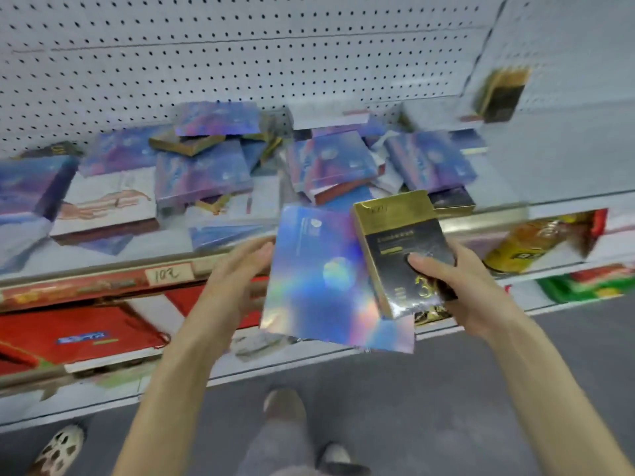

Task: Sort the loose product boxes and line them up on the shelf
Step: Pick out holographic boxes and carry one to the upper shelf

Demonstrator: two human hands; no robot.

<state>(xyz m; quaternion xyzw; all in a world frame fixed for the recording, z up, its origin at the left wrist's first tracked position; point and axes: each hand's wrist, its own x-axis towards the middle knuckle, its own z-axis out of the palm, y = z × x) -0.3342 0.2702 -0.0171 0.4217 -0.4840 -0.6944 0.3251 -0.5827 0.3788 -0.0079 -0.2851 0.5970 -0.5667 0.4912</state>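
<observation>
Currently held: gold box gripped by right hand, just off the shelf.
Left hand: fingers straight against shiny box edge.
Risk: shiny box looks loosely supported, could slide floorward.

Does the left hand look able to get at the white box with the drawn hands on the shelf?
Probably yes: the left hand only touches the holographic box, and the white box lies mostly uncovered near the shelf front.

Only "10元" can be read, handwritten on a white price tag on the red shelf edge strip; print on the black and gold box, right of the tag, is blurred
</observation>
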